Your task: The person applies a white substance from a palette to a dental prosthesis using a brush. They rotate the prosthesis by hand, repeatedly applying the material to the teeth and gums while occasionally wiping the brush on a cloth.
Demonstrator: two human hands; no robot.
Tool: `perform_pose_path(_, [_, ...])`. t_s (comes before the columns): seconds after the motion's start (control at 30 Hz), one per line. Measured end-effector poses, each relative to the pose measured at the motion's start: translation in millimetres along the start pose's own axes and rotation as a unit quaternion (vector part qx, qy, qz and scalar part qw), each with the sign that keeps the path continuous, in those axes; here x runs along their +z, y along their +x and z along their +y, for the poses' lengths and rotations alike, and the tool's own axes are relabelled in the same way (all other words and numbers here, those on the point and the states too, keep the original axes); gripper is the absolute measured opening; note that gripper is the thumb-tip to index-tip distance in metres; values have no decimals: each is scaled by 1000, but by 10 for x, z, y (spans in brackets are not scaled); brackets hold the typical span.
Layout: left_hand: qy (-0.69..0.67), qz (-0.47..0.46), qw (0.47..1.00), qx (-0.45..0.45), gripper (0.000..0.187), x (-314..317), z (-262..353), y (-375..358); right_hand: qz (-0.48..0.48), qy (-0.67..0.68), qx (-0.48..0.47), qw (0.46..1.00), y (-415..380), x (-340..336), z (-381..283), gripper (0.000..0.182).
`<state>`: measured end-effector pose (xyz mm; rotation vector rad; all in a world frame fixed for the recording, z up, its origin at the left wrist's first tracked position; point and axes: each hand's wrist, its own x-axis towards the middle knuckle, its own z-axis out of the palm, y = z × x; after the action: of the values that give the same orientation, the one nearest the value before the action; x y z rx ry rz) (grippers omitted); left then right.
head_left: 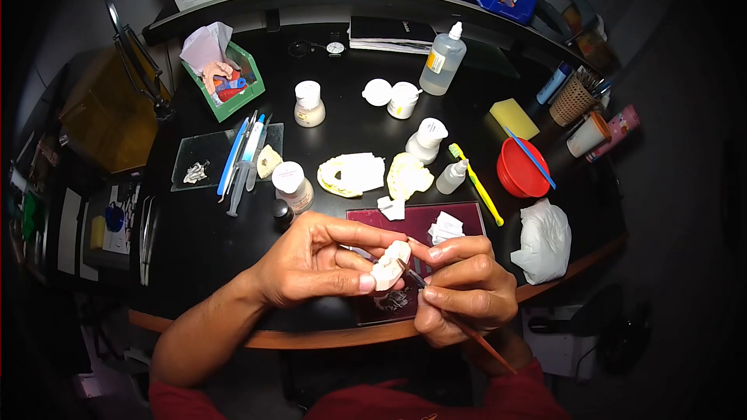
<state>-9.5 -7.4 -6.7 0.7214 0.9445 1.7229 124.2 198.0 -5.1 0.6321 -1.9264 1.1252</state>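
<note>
My left hand (pixel 315 260) grips a small white plaster dental model (pixel 391 266) between thumb and fingers, above the desk's front part. Pinched in my right hand (pixel 471 288) is a thin brush (pixel 484 346) with a reddish-brown handle, its dark tip at the model's right side. Below both hands lies a dark red tray-like plate (pixel 467 216) with crumpled white paper (pixel 446 227) on it. Just beyond are two pale yellow dental casts, a flat one (pixel 362 173) and a taller one (pixel 408 177). My fingers partly hide the model.
Several bottles and jars stand behind, including a clear squeeze bottle (pixel 443 62). At right are a yellow toothbrush (pixel 478 187), a red bowl (pixel 520 173) and a white bundle (pixel 542 241). At left, a glass slab (pixel 191 157) lies under tools near a green bin (pixel 243 93).
</note>
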Motion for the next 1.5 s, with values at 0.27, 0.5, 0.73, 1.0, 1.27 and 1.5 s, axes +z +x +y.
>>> perform_pose_path(0.27, [-2, -24, 1000, 12, 61, 7, -26, 0, -3, 19, 1, 1000, -45, -9, 27, 22])
perform_pose_path(0.5, [-5, -28, 1000, 7, 63, 19, 2, 1, -7, 10, -4, 1000, -13, -16, 14, 24])
perform_pose_path(0.73, [21, -16, 1000, 6, 65, 33, 20, -4, 21, 38, 11, 999, -34, -16, 38, 21])
perform_pose_path(1.0, [92, 59, 993, 37, 63, 78, 41, 3, 88, -65, 133, 985, -307, -377, -45, 15])
perform_pose_path(1.27, [152, 118, 979, 60, 67, 57, 42, 24, 5, -117, 198, 973, -703, -388, -199, 12])
perform_pose_path(1.5, [144, 129, 979, 70, 68, 96, 45, 38, -2, -146, 194, 970, -670, -356, -157, 14])
